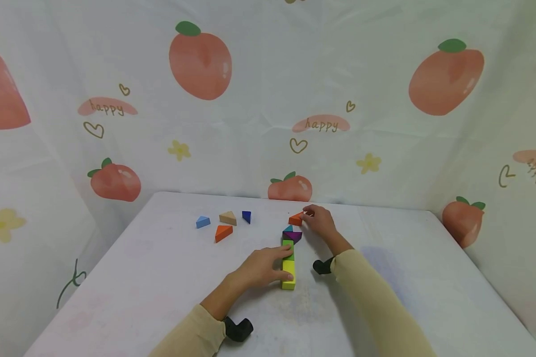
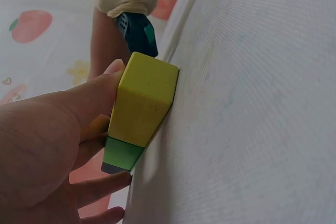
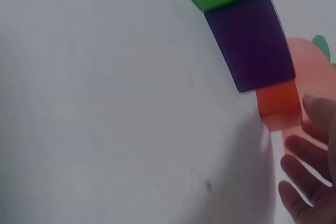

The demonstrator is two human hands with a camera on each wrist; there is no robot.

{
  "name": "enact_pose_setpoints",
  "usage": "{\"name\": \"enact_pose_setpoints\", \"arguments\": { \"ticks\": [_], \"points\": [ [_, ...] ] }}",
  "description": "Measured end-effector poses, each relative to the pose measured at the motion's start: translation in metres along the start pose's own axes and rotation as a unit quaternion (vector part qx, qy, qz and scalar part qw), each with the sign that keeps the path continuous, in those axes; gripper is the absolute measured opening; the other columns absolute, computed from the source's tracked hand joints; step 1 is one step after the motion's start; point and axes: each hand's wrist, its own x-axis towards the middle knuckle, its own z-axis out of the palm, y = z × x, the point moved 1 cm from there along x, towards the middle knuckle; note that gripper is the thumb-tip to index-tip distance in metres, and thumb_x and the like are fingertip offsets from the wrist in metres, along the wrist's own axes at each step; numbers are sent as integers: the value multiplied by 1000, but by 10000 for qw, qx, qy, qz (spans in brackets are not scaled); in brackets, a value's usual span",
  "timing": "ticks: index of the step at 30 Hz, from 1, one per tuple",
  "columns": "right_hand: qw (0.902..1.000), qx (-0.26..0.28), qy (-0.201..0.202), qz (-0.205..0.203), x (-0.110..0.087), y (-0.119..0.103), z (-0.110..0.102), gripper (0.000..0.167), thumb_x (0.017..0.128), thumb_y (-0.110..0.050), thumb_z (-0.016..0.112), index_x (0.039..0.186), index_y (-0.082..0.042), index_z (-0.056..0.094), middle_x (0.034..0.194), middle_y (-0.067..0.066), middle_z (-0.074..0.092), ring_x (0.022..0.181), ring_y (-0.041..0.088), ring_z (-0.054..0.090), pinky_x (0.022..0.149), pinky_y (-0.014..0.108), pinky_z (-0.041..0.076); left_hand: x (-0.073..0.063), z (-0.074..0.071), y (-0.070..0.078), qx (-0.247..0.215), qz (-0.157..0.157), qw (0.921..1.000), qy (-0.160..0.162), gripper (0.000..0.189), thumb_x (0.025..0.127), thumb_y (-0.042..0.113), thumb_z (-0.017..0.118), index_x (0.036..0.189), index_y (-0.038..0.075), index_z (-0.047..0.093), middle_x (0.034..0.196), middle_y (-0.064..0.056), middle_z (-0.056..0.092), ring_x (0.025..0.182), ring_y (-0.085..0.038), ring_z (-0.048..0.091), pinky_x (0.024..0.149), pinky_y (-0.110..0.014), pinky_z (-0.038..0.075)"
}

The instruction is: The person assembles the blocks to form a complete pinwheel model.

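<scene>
A yellow block [image 1: 289, 268] and a green block [image 1: 288, 256] lie end to end in a row on the table. My left hand [image 1: 262, 267] rests on them, thumb on the yellow block and fingers reaching over the green one. Beyond the green end come a purple triangular block [image 1: 293, 237], a teal triangle [image 1: 288, 228] and an orange triangular block [image 1: 296, 219]. At the orange block's right end is my right hand [image 1: 321, 222]. In the right wrist view its thumb lies close beside the orange block [image 3: 279, 106], with the other fingers spread below, off the block.
Left of the row lie a light blue triangle [image 1: 203, 222], a wooden-coloured triangle [image 1: 228, 217], a dark blue triangle [image 1: 246, 216] and another orange triangle [image 1: 223, 233]. A fruit-printed curtain [image 1: 259, 124] hangs behind the white table [image 1: 161, 277].
</scene>
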Motion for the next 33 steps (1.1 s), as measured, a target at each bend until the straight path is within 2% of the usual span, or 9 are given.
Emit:
{"name": "enact_pose_setpoints", "arguments": {
  "ticks": [5, 13, 23, 28, 33],
  "points": [
    [9997, 203, 52, 83, -1, -1, 5, 33, 94, -22, 67, 121, -4, 65, 106, 12, 66, 95, 27, 58, 83, 39, 51, 0, 0, 0, -13, 0, 10000, 7, 72, 84, 52, 70, 147, 26, 46, 150, 9, 41, 137, -20, 40, 105, -47, 39],
    [9986, 365, -132, 359, 0, -10, 12, 34, 95, -22, 65, 126, -9, 63, 110, 12, 65, 96, 26, 59, 83, 36, 53, 0, -2, 1, -27, 48, 10000, -13, 72, 84, 51, 70, 147, 25, 46, 150, 9, 41, 136, -20, 40, 105, -46, 39],
    [9989, 393, -147, 189, -1, -17, 16, 23, 95, -21, 65, 110, -5, 71, 104, 9, 69, 99, 26, 59, 85, 39, 52, 1, -1, 0, -47, 123, 9999, -4, 72, 84, 53, 70, 146, 25, 47, 150, 10, 41, 136, -20, 40, 106, -47, 38],
    [9993, 293, -201, 104, -1, -18, 18, 20, 96, -23, 64, 106, -7, 72, 100, 6, 70, 97, 25, 59, 86, 40, 52, 0, -1, 0, -7, 152, 9999, -1, 71, 85, 52, 70, 146, 25, 47, 151, 10, 40, 136, -20, 40, 106, -47, 37],
    [9988, 414, -238, 73, -1, -19, 21, 20, 96, -23, 64, 106, -8, 72, 97, 5, 69, 93, 24, 59, 84, 38, 53, 0, -1, 0, 47, 197, 9998, 15, 70, 85, 50, 69, 146, 23, 47, 151, 9, 40, 136, -20, 41, 106, -47, 37]
  ]
}}
